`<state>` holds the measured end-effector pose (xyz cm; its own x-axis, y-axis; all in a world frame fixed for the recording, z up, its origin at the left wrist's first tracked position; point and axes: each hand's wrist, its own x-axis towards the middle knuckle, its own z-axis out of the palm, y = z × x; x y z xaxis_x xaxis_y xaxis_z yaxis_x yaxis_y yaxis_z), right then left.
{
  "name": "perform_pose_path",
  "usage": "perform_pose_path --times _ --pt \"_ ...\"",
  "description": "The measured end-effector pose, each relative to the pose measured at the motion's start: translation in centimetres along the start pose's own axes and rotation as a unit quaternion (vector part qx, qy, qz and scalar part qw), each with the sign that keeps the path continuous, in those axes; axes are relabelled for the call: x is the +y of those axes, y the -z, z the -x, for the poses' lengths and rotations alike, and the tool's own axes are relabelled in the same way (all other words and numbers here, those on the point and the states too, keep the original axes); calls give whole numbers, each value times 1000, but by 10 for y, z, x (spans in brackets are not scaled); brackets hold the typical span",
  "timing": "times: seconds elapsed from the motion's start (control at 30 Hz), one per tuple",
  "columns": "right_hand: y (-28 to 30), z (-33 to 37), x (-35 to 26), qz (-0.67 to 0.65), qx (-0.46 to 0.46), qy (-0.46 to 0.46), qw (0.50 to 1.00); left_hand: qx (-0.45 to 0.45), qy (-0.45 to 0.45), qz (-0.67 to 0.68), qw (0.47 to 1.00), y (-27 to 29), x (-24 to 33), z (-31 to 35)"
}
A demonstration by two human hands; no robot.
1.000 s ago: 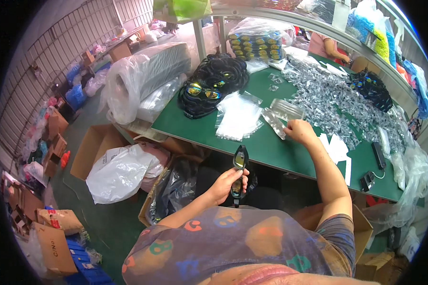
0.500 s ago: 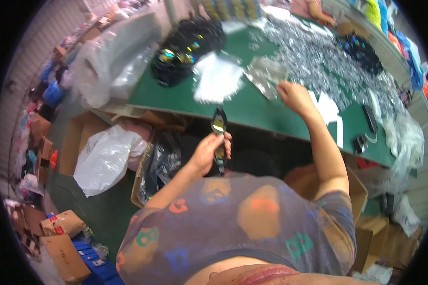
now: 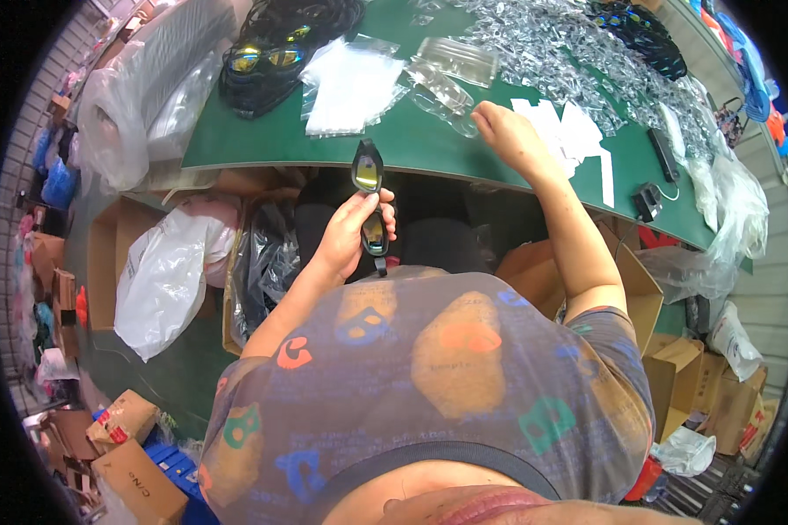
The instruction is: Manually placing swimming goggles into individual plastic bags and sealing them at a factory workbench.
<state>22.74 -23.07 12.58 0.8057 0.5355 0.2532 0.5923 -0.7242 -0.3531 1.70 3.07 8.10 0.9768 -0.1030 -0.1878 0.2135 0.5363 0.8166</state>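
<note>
Upright in my left hand (image 3: 352,229) is a pair of dark swimming goggles (image 3: 368,172) with yellowish mirrored lenses, my fingers closed around the middle. They hang in front of the table's near edge. My right hand (image 3: 504,136) is over the green table (image 3: 263,140), its fingers pinched at the end of a clear moulded plastic piece (image 3: 442,92). Touching that piece on its far side is a clear plastic case (image 3: 460,59). Left of these lies a stack of clear bags with white inserts (image 3: 352,87). White paper strips (image 3: 560,131) lie beside my right wrist.
Black goggles (image 3: 271,61) are heaped at the far left, by a large plastic film roll (image 3: 140,79). Small clear parts (image 3: 552,52) cover the far right. A black device (image 3: 648,201) with a cable sits near the right edge. Cardboard boxes (image 3: 118,254) stand below the table.
The view has shifted, so the table sits higher. The clear plastic piece and the case now show as two separate things near my right hand. My left hand still holds the goggles.
</note>
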Motion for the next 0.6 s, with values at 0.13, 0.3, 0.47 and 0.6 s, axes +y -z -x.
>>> perform_pose_path --times 0.13,0.3,0.47,0.6 --pt "-6 14 -30 -212 -10 17 977 23 -9 13 1000 4 -3 2" --pt "-13 57 -117 -452 -84 -35 887 83 -17 47 995 -1 -5 -2" --pt "-50 75 -150 -272 2 69 960 29 -68 100 992 -3 1 -7" --pt "-62 74 -149 -204 34 129 970 121 -86 0 989 -10 -5 -9"
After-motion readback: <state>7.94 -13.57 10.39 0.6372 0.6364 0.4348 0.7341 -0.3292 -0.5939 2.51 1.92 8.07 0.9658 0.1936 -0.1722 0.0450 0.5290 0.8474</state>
